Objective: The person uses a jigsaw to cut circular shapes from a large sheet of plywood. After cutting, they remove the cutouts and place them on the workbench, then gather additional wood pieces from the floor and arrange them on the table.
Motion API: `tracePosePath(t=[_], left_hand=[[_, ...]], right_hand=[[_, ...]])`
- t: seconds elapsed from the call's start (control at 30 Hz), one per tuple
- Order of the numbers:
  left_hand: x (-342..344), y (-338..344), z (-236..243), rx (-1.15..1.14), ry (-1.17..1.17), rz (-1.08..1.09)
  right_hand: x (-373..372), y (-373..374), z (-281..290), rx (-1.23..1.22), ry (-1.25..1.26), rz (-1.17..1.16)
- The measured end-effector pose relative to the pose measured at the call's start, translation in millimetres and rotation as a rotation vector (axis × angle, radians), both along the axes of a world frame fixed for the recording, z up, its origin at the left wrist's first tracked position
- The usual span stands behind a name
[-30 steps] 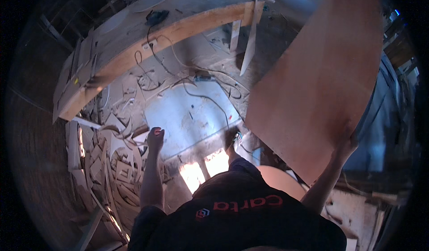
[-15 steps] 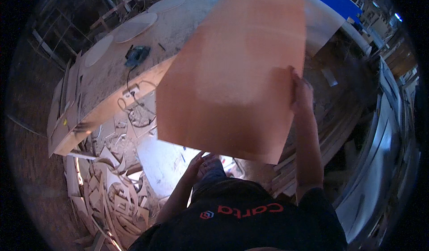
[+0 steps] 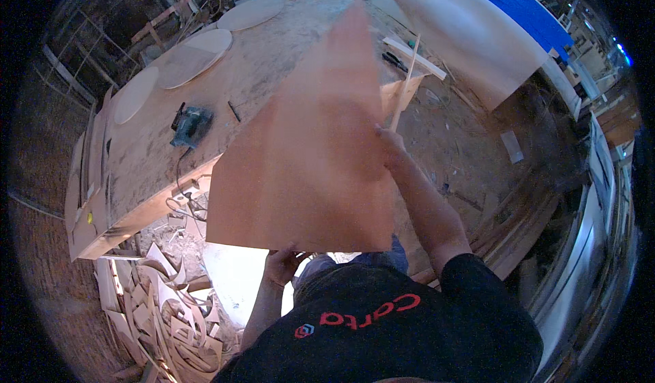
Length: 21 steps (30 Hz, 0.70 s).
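Note:
A large reddish-brown sheet of thin board [image 3: 300, 178] is held tilted in front of me, its narrow far end over the worktable [image 3: 266, 49]. My right hand [image 3: 390, 148] is closed on its right edge. At the near edge, my left hand [image 3: 278, 267] grips from below, with some of its fingers hidden under the sheet. To the sheet's left, a dark green power tool, apparently a jigsaw [image 3: 191, 125], rests on the table with its cord hanging over the edge. A dark pencil-like stick [image 3: 234, 111] lies beside it.
Pale round discs [image 3: 198, 57] lie along the table's far left. Curved wood offcuts [image 3: 170, 301] are heaped on the floor at left. A large pale sheet [image 3: 471, 35] and a blue stack [image 3: 522, 11] stand at far right. Thin strips [image 3: 416, 59] poke past the table's corner.
The board has swung lower and to the left, uncovering the table's right corner and the strips there. My right hand has moved left with it, and my left hand has met the near edge.

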<state>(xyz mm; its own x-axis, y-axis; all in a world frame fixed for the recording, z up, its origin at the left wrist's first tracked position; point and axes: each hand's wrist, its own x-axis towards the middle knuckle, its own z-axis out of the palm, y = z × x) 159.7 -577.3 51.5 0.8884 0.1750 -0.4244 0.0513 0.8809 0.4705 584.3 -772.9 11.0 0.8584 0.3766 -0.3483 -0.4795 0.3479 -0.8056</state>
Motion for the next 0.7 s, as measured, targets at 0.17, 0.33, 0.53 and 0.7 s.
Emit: tracePosePath(t=[0.17,0.33,0.53,0.7], left_hand=[[77,1,-17,0.062,0.124,0.287],[195,-13,-44,-0.110,0.090,0.444],[271,11,-126,-0.102,0.155,0.460],[356,25,-123,0.004,0.253,0.433]], right_hand=[[68,62,-13,0.007,0.139,0.110],[190,58,-20,-0.304,-0.148,0.369],[188,-34,-17,-0.789,-0.900,0.497],[148,-190,-103,-1.067,-0.557,0.545]])
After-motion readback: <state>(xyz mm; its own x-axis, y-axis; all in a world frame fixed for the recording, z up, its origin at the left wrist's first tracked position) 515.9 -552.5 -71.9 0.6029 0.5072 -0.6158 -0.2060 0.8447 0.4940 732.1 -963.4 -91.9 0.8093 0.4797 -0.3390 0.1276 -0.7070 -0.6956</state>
